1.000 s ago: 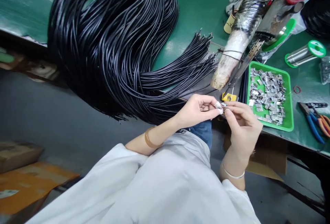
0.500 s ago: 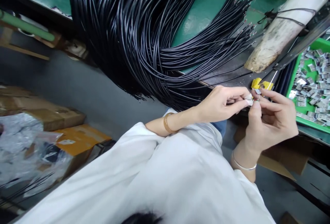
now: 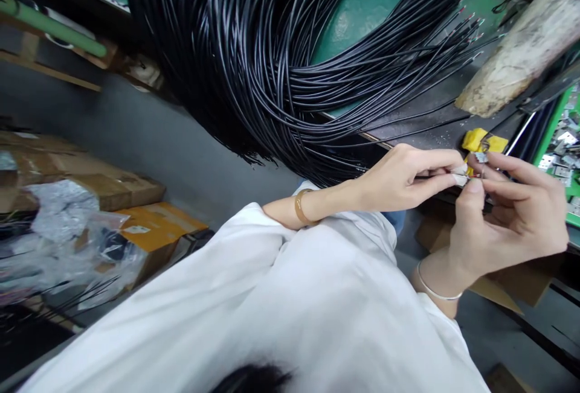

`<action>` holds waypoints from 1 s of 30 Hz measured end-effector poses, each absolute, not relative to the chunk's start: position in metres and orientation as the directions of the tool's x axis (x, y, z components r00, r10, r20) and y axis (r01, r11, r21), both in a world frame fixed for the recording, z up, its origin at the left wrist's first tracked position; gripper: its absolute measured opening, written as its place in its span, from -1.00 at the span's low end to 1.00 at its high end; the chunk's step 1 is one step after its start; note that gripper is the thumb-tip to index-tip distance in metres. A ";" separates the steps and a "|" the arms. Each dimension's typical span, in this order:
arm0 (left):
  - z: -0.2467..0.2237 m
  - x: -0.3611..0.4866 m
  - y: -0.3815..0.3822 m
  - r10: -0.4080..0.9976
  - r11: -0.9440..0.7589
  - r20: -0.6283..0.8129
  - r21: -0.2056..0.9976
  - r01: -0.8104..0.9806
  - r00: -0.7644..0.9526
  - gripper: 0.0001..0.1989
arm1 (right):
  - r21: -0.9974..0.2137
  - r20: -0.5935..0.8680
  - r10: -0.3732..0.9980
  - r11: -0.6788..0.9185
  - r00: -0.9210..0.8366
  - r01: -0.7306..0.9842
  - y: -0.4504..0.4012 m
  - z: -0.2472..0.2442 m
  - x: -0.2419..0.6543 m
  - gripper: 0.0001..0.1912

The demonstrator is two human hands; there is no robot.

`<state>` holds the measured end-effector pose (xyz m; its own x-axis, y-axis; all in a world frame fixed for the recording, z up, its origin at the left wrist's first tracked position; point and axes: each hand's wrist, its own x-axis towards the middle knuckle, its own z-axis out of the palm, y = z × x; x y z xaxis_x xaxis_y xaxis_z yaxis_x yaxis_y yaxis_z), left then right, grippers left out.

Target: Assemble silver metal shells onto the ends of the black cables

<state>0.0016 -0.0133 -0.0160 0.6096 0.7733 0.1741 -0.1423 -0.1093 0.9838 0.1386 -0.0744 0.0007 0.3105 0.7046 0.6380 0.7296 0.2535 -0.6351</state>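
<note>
My left hand, with white coverings on its fingertips, pinches thin coloured wire ends; the cable behind them is hidden by the fingers. Facing it, my right hand grips a small silver metal connector between its fingers, its thumb close beside the wires. The fingertips of both hands almost meet. Just behind them lies a yellow object on the dark work surface. A large bundle of black cables spreads over the green table, with stripped ends pointing right.
A green tray of metal connectors stands at the right edge. A pale, worn cylinder slants above the hands. Cardboard boxes and plastic bags are at the lower left. Another open box is below the right hand.
Both hands appear farther right, still fingertip to fingertip around the wires and connector. The camera view has shifted, and less of the green tray shows.
</note>
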 end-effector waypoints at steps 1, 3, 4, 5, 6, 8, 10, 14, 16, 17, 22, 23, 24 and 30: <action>-0.016 0.002 -0.012 0.760 -0.014 0.140 0.980 -0.199 0.635 -0.78 | -0.652 0.639 0.700 0.273 0.319 0.707 -0.073 -0.002 0.137 -0.91; -0.018 0.003 -0.010 0.721 0.185 0.094 0.929 -0.321 0.687 -0.75 | -0.706 0.617 0.705 0.301 0.350 0.641 -0.069 -0.006 0.137 -0.92; -0.019 0.004 -0.008 0.712 0.264 0.080 0.891 -0.371 0.698 -0.74 | -0.718 0.618 0.696 0.311 0.365 0.623 -0.067 -0.008 0.137 -0.91; -0.020 0.005 -0.006 0.713 0.319 0.064 0.857 -0.405 0.698 -0.73 | -0.711 0.634 0.677 0.321 0.374 0.626 -0.065 -0.009 0.139 -0.90; -0.021 0.006 -0.005 0.720 0.355 0.045 0.834 -0.423 0.693 -0.73 | -0.684 0.665 0.648 0.331 0.371 0.650 -0.063 -0.009 0.141 -0.88; -0.022 0.007 -0.002 0.741 0.385 0.007 0.815 -0.434 0.671 -0.75 | -0.585 0.755 0.568 0.358 0.327 0.728 -0.061 -0.010 0.145 -0.84; -0.021 0.008 -0.001 0.754 0.401 -0.036 0.816 -0.416 0.656 -0.82 | -0.470 0.829 0.504 0.393 0.243 0.790 -0.060 -0.010 0.149 -0.83; -0.015 0.009 0.002 0.786 0.398 -0.102 0.838 -0.373 0.609 -0.91 | -0.339 0.886 0.444 0.431 0.130 0.836 -0.060 -0.016 0.148 -0.83; -0.011 0.008 0.003 0.802 0.382 -0.108 0.849 -0.365 0.588 -0.87 | -0.369 0.873 0.461 0.417 0.157 0.830 -0.061 -0.018 0.147 -0.82; -0.010 0.008 0.004 0.805 0.376 -0.107 0.853 -0.363 0.583 -0.86 | -0.406 0.859 0.477 0.416 0.185 0.814 -0.062 -0.018 0.146 -0.79; -0.005 0.006 0.003 0.804 0.362 -0.132 0.882 -0.303 0.579 -0.85 | -0.507 0.799 0.561 0.434 0.216 0.745 -0.072 -0.011 0.146 -0.71; -0.005 0.006 0.002 0.807 0.349 -0.122 0.888 -0.299 0.578 -0.86 | -0.502 0.791 0.578 0.428 0.200 0.751 -0.074 -0.010 0.145 -0.72; -0.005 0.005 0.002 0.810 0.331 -0.100 0.891 -0.310 0.578 -0.87 | -0.500 0.783 0.591 0.413 0.194 0.761 -0.076 -0.009 0.143 -0.74; -0.009 0.004 0.000 0.857 0.257 -0.076 0.921 -0.294 0.510 -0.87 | -0.670 0.671 0.658 0.343 0.341 0.658 -0.077 -0.011 0.142 -0.84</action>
<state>0.0042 0.0004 -0.0091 0.5101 0.8567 -0.0763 -0.2936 0.2568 0.9208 0.1419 -0.0770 -0.0106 0.3407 0.6583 0.6713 0.6583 0.3428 -0.6702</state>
